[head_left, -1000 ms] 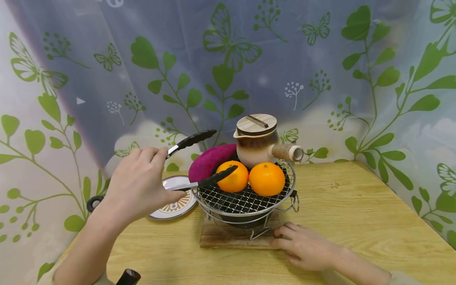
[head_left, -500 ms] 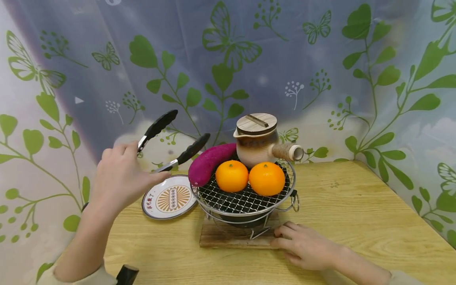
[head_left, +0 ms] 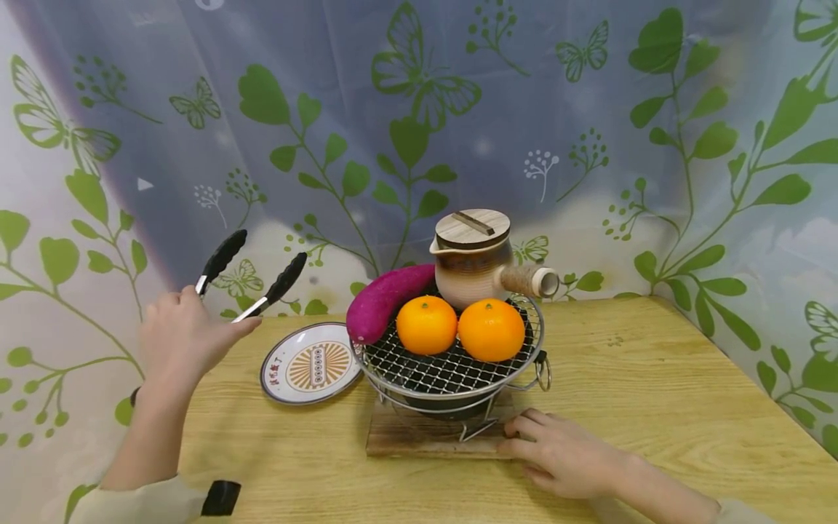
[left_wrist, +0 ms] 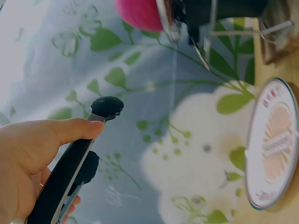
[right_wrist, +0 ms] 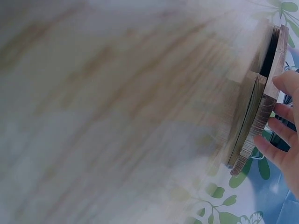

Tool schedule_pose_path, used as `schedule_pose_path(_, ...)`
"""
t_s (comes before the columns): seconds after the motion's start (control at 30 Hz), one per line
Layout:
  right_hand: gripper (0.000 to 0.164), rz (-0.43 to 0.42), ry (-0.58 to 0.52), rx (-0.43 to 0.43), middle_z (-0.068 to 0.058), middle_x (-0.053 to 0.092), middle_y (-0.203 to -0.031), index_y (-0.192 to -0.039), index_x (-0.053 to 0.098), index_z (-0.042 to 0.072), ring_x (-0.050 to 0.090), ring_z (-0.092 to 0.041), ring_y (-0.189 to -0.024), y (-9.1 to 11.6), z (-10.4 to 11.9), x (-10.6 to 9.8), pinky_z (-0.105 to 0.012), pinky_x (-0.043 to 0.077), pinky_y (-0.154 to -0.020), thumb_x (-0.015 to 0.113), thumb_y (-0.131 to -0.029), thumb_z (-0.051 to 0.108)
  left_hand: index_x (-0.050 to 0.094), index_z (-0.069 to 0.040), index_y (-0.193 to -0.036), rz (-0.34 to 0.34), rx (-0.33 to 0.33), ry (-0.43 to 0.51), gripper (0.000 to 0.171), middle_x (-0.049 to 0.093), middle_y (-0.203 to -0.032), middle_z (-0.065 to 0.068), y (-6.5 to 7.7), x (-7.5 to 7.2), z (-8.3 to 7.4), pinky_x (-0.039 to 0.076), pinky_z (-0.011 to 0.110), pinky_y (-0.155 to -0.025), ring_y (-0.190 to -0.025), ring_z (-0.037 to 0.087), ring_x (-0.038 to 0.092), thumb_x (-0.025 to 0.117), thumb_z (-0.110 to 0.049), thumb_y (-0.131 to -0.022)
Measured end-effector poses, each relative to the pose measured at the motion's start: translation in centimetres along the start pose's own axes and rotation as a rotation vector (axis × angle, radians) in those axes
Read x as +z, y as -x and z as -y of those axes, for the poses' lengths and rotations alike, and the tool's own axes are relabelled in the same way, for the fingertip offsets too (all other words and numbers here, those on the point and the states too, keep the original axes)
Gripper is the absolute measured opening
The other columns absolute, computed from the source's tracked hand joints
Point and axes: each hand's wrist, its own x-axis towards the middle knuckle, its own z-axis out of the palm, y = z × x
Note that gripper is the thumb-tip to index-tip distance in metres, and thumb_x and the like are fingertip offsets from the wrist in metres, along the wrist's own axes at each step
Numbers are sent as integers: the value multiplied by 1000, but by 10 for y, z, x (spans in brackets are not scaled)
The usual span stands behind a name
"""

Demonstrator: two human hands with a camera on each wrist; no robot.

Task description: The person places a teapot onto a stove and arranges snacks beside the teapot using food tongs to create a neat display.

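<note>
My left hand [head_left: 185,340] grips a pair of metal tongs [head_left: 224,257] with black tips, raised left of the plate. The tongs' tips are spread, with nothing between them. In the left wrist view my thumb lies along one arm of the tongs [left_wrist: 63,179]. My right hand [head_left: 564,453] touches the right end of a wooden board [head_left: 428,438] with its fingertips. On that board stands a round wire grill [head_left: 435,375]. The grill bears a purple sweet potato [head_left: 385,306], two oranges [head_left: 427,324] side by side, and a lidded clay pot [head_left: 468,273].
A white plate [head_left: 288,375] with an orange sunburst print lies on the wooden table [head_left: 622,364], left of the grill. The pot's rope-wrapped handle [head_left: 520,280] sticks out to the right. A patterned curtain [head_left: 327,94] hangs behind the table.
My left hand has carried the spread tongs leftward, away from the grill and past the plate. My right hand stays at the board. The food and pot have not moved.
</note>
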Motion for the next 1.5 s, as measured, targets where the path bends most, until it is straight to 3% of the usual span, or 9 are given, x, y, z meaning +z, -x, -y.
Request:
schedule_pose_path(0.3,48,-6,22,14,-2,54,-110,-117,59,20,50,-17,-95,1,2,-1,-34,48,-78,72,-70,18,40,24,-118,12,-44,-19,98,40,-111,42,-7,30,29,33,58,-84,-103,55,34,67,-58,-71)
schedule_pose_path(0.73,49,-6,39,19,-4,54,-110,-116,59,17,51,-18,-96,2,3,0,-35,49,-79,71,-68,17,38,25,-117,171,-196,-40,105,37,-111,46,-11,70,75,34,58,-84,-105,56,32,62,-67,-70)
schedule_pose_path(0.9,49,-2,51,20,-4,54,-112,-117,58,17,51,-18,-98,1,3,-1,-34,49,-81,70,-69,18,42,23,-114,234,-262,-83,108,41,-108,45,-9,82,94,40,53,-73,-98,55,41,56,-74,-68)
schedule_pose_path(1.03,49,2,49,18,-4,54,-112,-117,58,17,51,-18,-98,1,2,-2,-34,49,-81,70,-69,19,42,22,-112,274,-299,-67,112,42,-108,44,-6,93,107,39,54,-72,-99,55,40,54,-79,-65)
schedule_pose_path(1.17,49,-3,44,12,-4,53,-112,-118,58,17,50,-18,-98,0,2,-1,-34,48,-81,70,-70,19,39,22,-116,294,-317,-52,116,40,-107,46,0,104,117,38,57,-74,-98,56,38,54,-81,-63)
schedule_pose_path(1.3,49,-7,42,5,-3,53,-112,-117,58,18,50,-17,-98,0,1,-1,-33,48,-81,71,-70,19,45,20,-110,329,-321,-48,110,42,-101,45,5,112,125,37,55,-73,-93,56,39,54,-80,-64)
schedule_pose_path(1.5,50,-3,54,0,-3,53,-111,-117,58,20,50,-18,-97,1,3,0,-33,48,-80,72,-69,20,46,20,-109,373,-352,-21,103,38,-106,46,6,121,128,34,60,-80,-97,57,35,60,-73,-66)
